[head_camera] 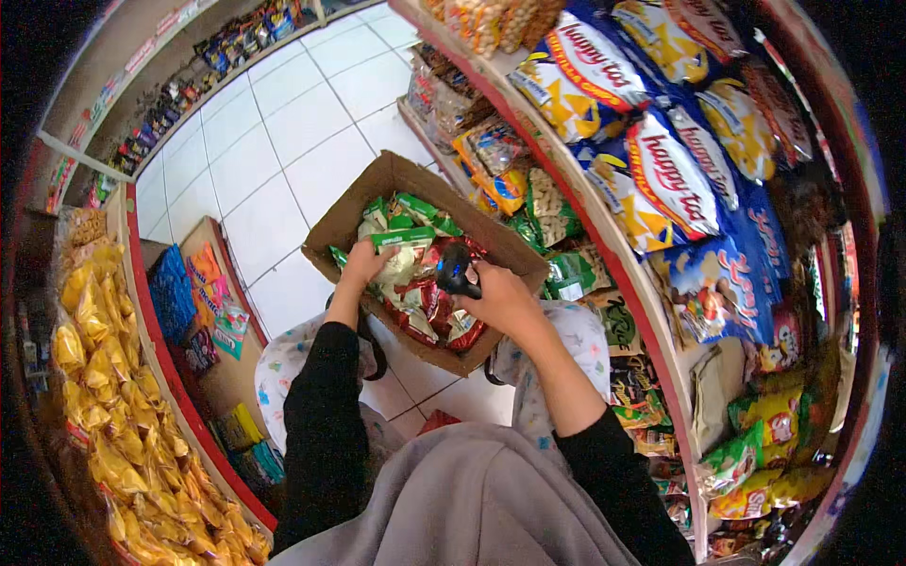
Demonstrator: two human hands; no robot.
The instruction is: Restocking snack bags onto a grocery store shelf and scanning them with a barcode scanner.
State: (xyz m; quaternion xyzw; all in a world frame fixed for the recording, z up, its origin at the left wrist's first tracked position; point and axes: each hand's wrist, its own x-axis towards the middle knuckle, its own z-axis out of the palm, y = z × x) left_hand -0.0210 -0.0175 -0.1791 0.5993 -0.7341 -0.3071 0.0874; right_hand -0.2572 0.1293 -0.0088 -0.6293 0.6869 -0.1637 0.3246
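An uncovered cardboard box (425, 178) sits in front of me, between my knees, filled with snack packets. My left hand (364, 263) reaches over its left side and grips a green and pale packet (405, 249). In my right hand (501, 298) is a black handheld device (454, 272), apparently a barcode scanner, with a small blue light. It hovers above shiny red packets (433, 305) in the near part of the box. More green packets (425, 212) lie at the far end. Some packets are partly hidden by my hands.
Shelves rise on my right, with blue tortilla chip bags (669, 177) above and peanut packs (551, 205) lower down. A left shelf holds many golden-wrapped packets (113, 354). Below it are candy bags (209, 283). White floor tiles (283, 134) stretch beyond the box.
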